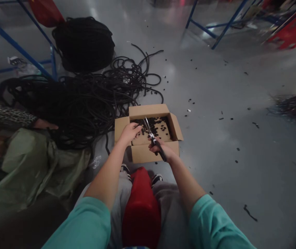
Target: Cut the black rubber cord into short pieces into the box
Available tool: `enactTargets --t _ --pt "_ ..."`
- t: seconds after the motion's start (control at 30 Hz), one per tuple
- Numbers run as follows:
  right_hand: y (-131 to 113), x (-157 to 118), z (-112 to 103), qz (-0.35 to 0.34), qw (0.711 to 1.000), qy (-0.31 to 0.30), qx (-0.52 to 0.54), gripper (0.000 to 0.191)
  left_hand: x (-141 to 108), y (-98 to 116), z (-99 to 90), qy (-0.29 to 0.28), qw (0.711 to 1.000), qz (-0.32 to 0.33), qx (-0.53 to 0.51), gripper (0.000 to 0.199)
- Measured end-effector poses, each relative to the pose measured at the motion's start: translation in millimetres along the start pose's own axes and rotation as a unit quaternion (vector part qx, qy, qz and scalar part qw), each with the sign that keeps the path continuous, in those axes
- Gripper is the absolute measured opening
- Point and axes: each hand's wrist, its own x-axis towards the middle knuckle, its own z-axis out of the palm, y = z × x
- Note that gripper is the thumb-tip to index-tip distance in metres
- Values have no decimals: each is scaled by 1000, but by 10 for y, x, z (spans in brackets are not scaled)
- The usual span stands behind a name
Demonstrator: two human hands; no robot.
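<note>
My right hand (162, 147) is wrapped round the black handles of a pair of scissors (154, 139). Their metal blades point up and to the left over an open cardboard box (155, 152). Just left of the blades, my left hand (131, 133) has its fingers pinched together; anything between them is too small or hidden to name. Inside the box lie many small black cut pieces (160, 124), scattered over the bottom. The box's flaps are folded outward, and it stands on the floor in front of my feet.
A tangle of black cord (90, 100) spreads left of the box, with a large black coil (84, 45) behind it. At far left, a co-worker's hand (45, 124) touches the cord. Blue metal frames (222, 36) stand farther back. Black scraps dot the grey floor (210, 138).
</note>
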Motion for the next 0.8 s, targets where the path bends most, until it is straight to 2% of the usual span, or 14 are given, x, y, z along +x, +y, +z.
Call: enactTargets --t 0.07,0.3,0.47,0.8 --pt "-1 -3 -5 12 1000 -6 -19 47 25 -21 -13 -3 998 15 56 13" --pt "5 -4 -3 16 997 -27 -73 50 46 -17 -42 -24 978 69 193 16" --pt "6 -3 4 10 996 -31 -80 49 13 29 -54 -51 965 91 242 17" --pt "-26 -22 42 0 996 -11 -92 43 0 94 -50 -59 955 102 273 11"
